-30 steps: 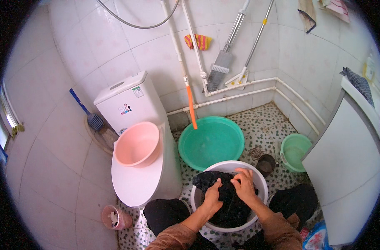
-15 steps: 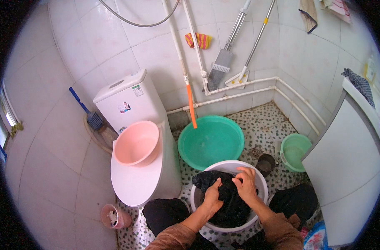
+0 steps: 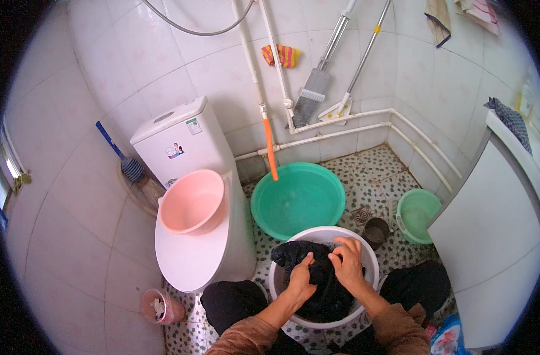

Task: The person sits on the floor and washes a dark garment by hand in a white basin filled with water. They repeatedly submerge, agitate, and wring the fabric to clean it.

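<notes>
A black garment (image 3: pixel 326 290) lies bunched up in a white basin (image 3: pixel 372 258) between my knees. My left hand (image 3: pixel 301 279) is closed on the cloth at its left side, thumb on top and the other fingers mostly hidden in the folds. Across from it, my right hand (image 3: pixel 348 265) grips the garment with bent fingers near the basin's far right part. Some whitish liquid shows at the basin's far side, behind the cloth. I cannot tell what kind of garment it is.
Just beyond stands a green basin (image 3: pixel 299 204) of water under an orange hose (image 3: pixel 270 151). A pink basin (image 3: pixel 193 204) rests on the closed toilet lid (image 3: pixel 187 260). Rightward are a dark cup (image 3: pixel 376 232), a light green bucket (image 3: pixel 418 216) and a white cabinet (image 3: pixel 495 236).
The whole view has shifted very slightly. Both hands keep nearly the same hold on the black garment, and nothing else has visibly moved.
</notes>
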Demonstrator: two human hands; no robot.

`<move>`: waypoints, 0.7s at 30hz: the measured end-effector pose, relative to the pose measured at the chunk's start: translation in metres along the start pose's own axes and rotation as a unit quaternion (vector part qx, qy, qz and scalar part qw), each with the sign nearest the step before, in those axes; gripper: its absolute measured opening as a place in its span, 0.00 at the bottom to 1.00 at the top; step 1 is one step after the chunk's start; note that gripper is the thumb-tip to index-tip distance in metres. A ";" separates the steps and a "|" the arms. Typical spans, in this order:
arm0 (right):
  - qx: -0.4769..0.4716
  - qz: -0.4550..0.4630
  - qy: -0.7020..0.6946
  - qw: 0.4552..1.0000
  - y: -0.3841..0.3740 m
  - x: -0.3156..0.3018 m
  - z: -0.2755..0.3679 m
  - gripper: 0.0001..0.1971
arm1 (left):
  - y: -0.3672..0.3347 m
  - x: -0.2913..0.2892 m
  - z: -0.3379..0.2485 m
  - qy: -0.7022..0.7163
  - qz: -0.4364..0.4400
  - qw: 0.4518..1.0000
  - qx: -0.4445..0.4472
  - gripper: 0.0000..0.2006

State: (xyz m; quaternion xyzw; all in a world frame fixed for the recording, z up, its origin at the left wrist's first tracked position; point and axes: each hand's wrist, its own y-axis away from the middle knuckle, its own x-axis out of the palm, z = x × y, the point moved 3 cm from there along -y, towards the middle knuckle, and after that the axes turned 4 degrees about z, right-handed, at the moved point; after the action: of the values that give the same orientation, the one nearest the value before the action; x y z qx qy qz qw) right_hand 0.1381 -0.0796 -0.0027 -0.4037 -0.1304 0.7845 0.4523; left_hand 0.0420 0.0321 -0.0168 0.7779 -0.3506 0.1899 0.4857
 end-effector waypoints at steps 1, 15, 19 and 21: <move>-0.017 0.013 -0.031 0.999 0.000 0.001 0.017 0.08 | -0.008 -0.015 0.000 0.004 0.001 1.000 0.012 0.12; -0.010 -0.011 -0.032 0.999 0.001 0.000 0.025 0.08 | -0.022 -0.027 -0.001 0.021 0.016 1.000 0.011 0.11; -0.133 0.103 -0.038 0.985 0.019 0.007 0.067 0.08 | -0.028 -0.036 -0.001 0.040 0.051 0.997 0.035 0.13; -0.098 0.114 0.006 0.989 0.019 0.012 0.053 0.07 | -0.002 -0.008 -0.002 0.031 0.010 0.999 0.011 0.13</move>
State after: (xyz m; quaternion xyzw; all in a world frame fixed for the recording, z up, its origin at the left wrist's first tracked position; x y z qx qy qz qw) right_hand 0.0840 -0.0714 0.0141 -0.4628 -0.1573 0.8121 0.3187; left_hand 0.0383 0.0374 -0.0222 0.7733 -0.3406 0.2227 0.4863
